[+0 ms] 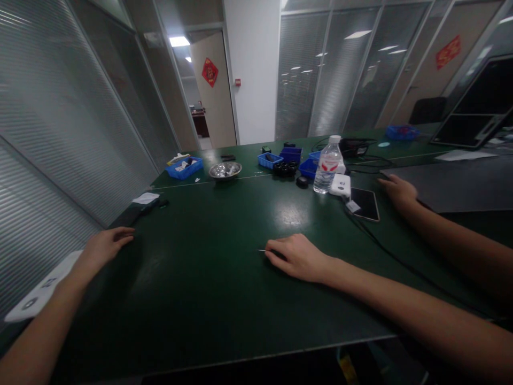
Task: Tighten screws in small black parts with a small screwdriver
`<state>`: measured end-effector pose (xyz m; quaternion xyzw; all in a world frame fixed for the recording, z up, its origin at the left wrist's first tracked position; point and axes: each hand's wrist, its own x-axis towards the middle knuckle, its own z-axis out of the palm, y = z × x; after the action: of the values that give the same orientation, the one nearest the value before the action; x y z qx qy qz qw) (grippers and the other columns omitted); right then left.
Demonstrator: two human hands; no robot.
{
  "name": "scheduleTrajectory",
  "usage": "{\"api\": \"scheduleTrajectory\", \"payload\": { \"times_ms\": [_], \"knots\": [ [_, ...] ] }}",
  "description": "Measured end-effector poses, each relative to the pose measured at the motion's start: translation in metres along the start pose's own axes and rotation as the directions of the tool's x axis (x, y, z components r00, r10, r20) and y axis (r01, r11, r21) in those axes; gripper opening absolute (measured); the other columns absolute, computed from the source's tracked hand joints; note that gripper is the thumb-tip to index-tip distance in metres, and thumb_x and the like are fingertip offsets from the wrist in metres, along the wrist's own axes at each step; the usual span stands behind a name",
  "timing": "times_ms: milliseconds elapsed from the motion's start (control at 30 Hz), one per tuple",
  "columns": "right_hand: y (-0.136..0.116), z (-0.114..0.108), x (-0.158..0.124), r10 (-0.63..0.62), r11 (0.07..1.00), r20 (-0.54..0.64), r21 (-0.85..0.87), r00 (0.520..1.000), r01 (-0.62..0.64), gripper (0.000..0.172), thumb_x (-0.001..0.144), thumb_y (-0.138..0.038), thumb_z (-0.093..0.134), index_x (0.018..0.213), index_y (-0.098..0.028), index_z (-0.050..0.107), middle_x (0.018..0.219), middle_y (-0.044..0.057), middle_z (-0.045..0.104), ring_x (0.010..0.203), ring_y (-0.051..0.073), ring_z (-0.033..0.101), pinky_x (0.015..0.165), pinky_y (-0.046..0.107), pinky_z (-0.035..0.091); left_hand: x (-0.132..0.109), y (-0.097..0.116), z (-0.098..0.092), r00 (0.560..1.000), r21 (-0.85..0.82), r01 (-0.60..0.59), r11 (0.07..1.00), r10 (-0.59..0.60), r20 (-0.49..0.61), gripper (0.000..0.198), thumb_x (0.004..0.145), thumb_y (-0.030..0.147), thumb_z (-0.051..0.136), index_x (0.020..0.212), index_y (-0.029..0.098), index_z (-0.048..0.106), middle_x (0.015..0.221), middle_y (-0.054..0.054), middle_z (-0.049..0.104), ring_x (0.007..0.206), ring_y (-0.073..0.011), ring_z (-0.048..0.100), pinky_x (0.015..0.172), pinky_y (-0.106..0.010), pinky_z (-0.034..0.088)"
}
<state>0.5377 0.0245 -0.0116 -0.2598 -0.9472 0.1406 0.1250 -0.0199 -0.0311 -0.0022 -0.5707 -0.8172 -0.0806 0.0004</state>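
Observation:
My right hand rests on the green table near the middle of the head view. Its fingers are closed around a thin pale stick, whose narrow end pokes out to the left; the rest is hidden in the hand. On the left side, my left hand hovers at or just above the table edge, holding nothing visible. Its fingers are stretched out, with a gap to the thumb. Close by lie a dark cable-like object and a white sheet of paper.
Another person's hand rests at the right beside a dark grey panel. A water bottle, white box and phone stand or lie nearby. Farther back are a metal bowl and blue trays. A cable crosses the right.

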Motion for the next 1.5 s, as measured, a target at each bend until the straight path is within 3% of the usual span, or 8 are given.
{"api": "scheduleTrajectory", "payload": {
  "times_ms": [100,200,467,700,900,1167,1500],
  "knots": [
    [0.0,0.0,0.0,-0.001,1.0,0.004,0.009,1.0,0.001,0.028,0.105,-0.037,0.04,0.106,-0.019,0.062,0.083,0.001,0.066,0.063,0.01,0.054,0.058,0.024,0.033,-0.003,0.005,-0.003,0.998,0.034,0.038,0.999,-0.039,0.041,0.042,0.092,0.041,0.051,0.12,0.016,0.069,0.115,-0.006,0.076,0.099,-0.0261,0.071,0.084,-0.031,0.05],
    [-0.001,-0.001,0.0,-0.005,1.0,0.009,-0.01,1.0,0.005,0.028,0.105,-0.036,0.04,0.105,-0.019,0.062,0.084,0.001,0.066,0.063,0.01,0.054,0.058,0.025,0.032,-0.006,0.008,-0.002,0.999,0.041,0.036,0.999,-0.036,0.013,0.042,0.094,0.042,0.05,0.122,0.018,0.068,0.113,-0.002,0.076,0.1,-0.024,0.07,0.085,-0.03,0.049],
    [-0.002,-0.002,0.001,0.006,1.0,0.014,-0.018,1.0,-0.005,0.027,0.105,-0.036,0.041,0.104,-0.018,0.062,0.083,0.002,0.066,0.064,0.01,0.055,0.058,0.025,0.032,-0.003,0.004,0.001,0.999,0.062,0.035,0.997,-0.033,-0.021,0.039,0.093,0.046,0.049,0.109,0.022,0.074,0.112,0.002,0.076,0.102,-0.0242,0.069,0.084,-0.029,0.049],
    [-0.004,-0.003,0.001,0.007,1.0,0.024,-0.014,1.0,-0.007,0.028,0.105,-0.036,0.041,0.104,-0.018,0.062,0.083,0.001,0.066,0.063,0.01,0.054,0.058,0.024,0.033,-0.001,0.002,-0.003,0.998,0.027,0.023,0.999,-0.025,0.063,0.042,0.093,0.038,0.05,0.119,0.013,0.072,0.121,-0.008,0.074,0.104,-0.0271,0.069,0.088,-0.033,0.05],
    [-0.003,-0.003,0.0,0.004,1.0,0.016,0.0,1.0,-0.004,0.027,0.105,-0.036,0.04,0.105,-0.018,0.062,0.083,0.001,0.066,0.064,0.01,0.055,0.059,0.025,0.034,-0.009,0.008,-0.005,0.999,0.032,0.032,0.999,-0.032,-0.004,0.045,0.095,0.043,0.047,0.122,0.015,0.07,0.113,-0.005,0.076,0.101,-0.0281,0.069,0.089,-0.036,0.05],
    [-0.001,0.0,0.001,-0.005,1.0,0.005,-0.027,1.0,0.005,0.028,0.105,-0.037,0.04,0.104,-0.019,0.062,0.083,0.001,0.066,0.063,0.01,0.054,0.058,0.026,0.032,-0.004,-0.002,0.006,0.996,0.026,-0.059,0.998,0.06,-0.066,0.038,0.094,0.039,0.05,0.11,0.016,0.075,0.124,-0.005,0.072,0.11,-0.0282,0.066,0.099,-0.036,0.046],
    [-0.004,-0.002,0.001,-0.005,1.0,0.017,-0.019,1.0,0.005,0.027,0.105,-0.036,0.041,0.104,-0.019,0.061,0.083,0.001,0.066,0.063,0.01,0.055,0.059,0.025,0.032,0.001,-0.012,0.013,0.997,0.024,-0.018,1.0,0.02,-0.079,0.037,0.092,0.036,0.051,0.11,0.015,0.076,0.12,-0.008,0.073,0.107,-0.0283,0.067,0.098,-0.036,0.045]
  ]
}}
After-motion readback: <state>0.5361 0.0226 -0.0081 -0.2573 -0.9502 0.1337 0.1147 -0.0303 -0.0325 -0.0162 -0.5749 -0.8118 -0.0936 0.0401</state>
